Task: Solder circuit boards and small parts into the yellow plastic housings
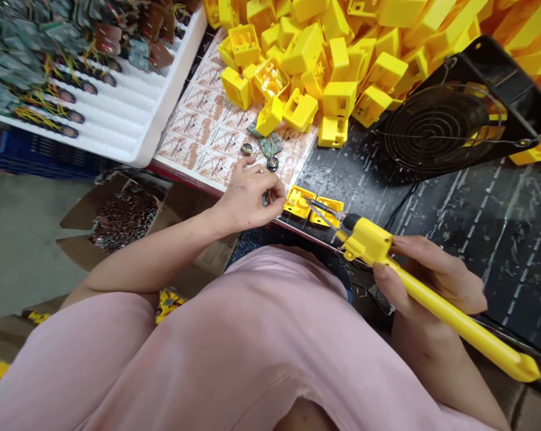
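My right hand [432, 278] is closed around a yellow soldering iron [436, 293], whose metal tip reaches toward two small yellow plastic parts [313, 206] at the table's front edge. My left hand [248, 194] sits just left of those parts with its fingers pinched together on something small that I cannot make out. A small green circuit board with round black components [264, 149] lies on the printed sheet just beyond the left hand.
A big heap of yellow plastic housings [324, 54] fills the back of the table. A black fan [450, 120] stands at the right. A white tray of wired boards [73, 78] lies at the left. Cardboard boxes [122, 218] sit on the floor below.
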Available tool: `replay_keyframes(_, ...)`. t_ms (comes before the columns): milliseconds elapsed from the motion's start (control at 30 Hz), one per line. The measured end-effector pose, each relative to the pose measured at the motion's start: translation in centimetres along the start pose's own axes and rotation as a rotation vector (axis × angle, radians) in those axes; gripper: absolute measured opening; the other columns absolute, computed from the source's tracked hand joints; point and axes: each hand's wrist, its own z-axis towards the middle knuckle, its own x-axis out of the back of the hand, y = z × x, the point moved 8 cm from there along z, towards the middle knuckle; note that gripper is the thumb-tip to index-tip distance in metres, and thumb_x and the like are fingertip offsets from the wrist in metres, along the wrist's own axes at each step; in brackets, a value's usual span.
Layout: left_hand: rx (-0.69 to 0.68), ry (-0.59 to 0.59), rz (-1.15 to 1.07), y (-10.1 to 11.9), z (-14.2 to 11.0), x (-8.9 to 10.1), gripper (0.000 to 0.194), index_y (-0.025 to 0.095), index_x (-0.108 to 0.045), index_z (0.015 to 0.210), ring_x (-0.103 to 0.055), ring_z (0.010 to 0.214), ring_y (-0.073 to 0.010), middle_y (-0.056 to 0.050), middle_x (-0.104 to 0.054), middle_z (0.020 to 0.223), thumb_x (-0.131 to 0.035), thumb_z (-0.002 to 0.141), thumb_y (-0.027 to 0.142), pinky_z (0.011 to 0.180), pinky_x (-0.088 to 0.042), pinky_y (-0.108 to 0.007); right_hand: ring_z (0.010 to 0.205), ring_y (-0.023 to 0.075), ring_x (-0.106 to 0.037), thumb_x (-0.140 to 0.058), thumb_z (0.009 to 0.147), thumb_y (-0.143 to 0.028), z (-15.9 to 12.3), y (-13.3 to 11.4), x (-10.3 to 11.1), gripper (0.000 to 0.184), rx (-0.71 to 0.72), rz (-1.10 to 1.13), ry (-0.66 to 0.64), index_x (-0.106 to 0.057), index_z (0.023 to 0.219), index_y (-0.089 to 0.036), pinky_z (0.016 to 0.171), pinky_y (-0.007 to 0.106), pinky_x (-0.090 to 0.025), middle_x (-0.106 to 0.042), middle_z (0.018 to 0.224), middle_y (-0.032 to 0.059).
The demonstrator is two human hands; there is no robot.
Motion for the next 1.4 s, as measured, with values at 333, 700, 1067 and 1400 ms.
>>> replay_keyframes(333,-0.089,0.004,0.18,0.6,0.1,-0.8,0.016,0.021,-0.067,0.075,-0.065,0.087,-0.0222,-0.001,-0.07,0.073,-0.055,0.083,0.026,0.116,-0.037,-0.06,0.061,0.0149,-0.073,-0.084,0.082,-0.015,1.6,-2.0,-2.4,0.02,0.145,-0.095,-0.208,-0.067,0.09,-0.023,0.048,0.021,-0.056,-0.074,0.072,-0.0016)
replay_keyframes(700,-0.136,-0.044,0.271,1.3,0.7,-0.7,0.019,0.021,-0.07,0.074,-0.063,0.088,-0.0246,-0.002,-0.068,0.071,-0.055,0.083,0.027,0.114,-0.038,-0.065,0.065,0.0138,-0.072,-0.087,0.08,-0.013,2.6,-2.9,-2.7,0.025,0.207,-0.086,-0.344,-0.068,0.093,-0.022,0.059,0.025,-0.062,-0.077,0.082,0.0002)
replay_keyframes(1067,-0.122,-0.069,0.27,1.3,1.0,-0.8,0.018,0.022,-0.072,0.073,-0.062,0.087,-0.0245,-0.002,-0.065,0.068,-0.056,0.081,0.027,0.117,-0.036,-0.064,0.069,0.0133,-0.071,-0.082,0.085,-0.014,2.8,-3.0,-2.5,0.018,0.198,-0.096,-0.369,-0.067,0.093,-0.02,0.064,0.025,-0.061,-0.075,0.083,0.0015)
replay_keyframes(1400,-0.169,-0.057,0.338,1.9,0.9,-0.9,0.018,0.021,-0.071,0.074,-0.062,0.087,-0.0255,-0.004,-0.065,0.069,-0.055,0.08,0.025,0.11,-0.044,-0.062,0.062,0.0149,-0.07,-0.075,0.091,-0.02,2.3,-1.5,-1.2,0.011,0.143,-0.104,-0.208,-0.069,0.098,-0.026,0.052,0.026,-0.058,-0.072,0.075,-0.0012)
